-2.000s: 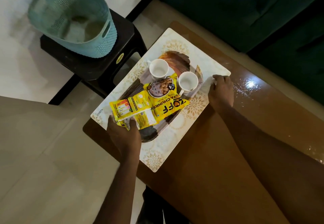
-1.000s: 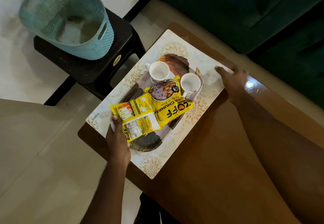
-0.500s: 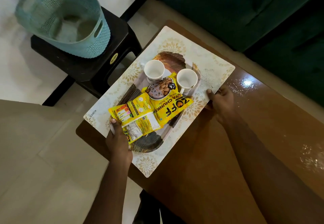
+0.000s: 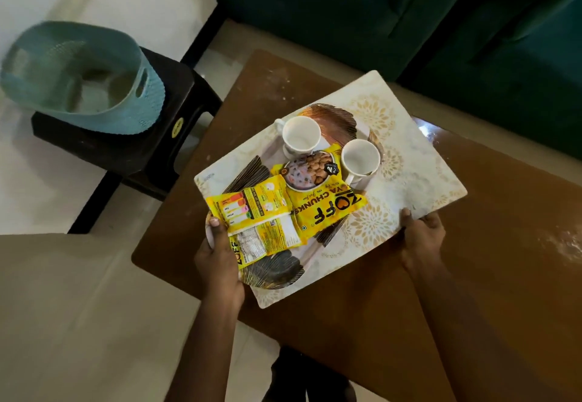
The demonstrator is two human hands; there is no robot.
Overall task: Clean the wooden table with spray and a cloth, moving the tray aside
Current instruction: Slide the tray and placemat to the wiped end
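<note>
A white rectangular tray (image 4: 409,162) with gold flower prints lies on the brown wooden table (image 4: 504,212). On it sits a leaf-patterned oval plate (image 4: 274,271) with two white cups (image 4: 300,134) (image 4: 360,157) and yellow snack packets (image 4: 324,206). My left hand (image 4: 217,260) grips the plate's near left rim, thumb on top beside a packet. My right hand (image 4: 422,238) holds the white tray's near right edge, thumb on top. The table's bared far left corner (image 4: 277,87) shows pale dust. Neither spray nor cloth is in view.
A teal plastic basket (image 4: 75,77) stands on a black stool (image 4: 132,149) left of the table. A dark green sofa (image 4: 378,8) runs along the far side. Pale tiled floor (image 4: 78,307) lies to the left and front.
My right hand left the tray's far right corner and took hold of its near right edge. The tray has shifted right and toward me, uncovering the table's far left corner.
</note>
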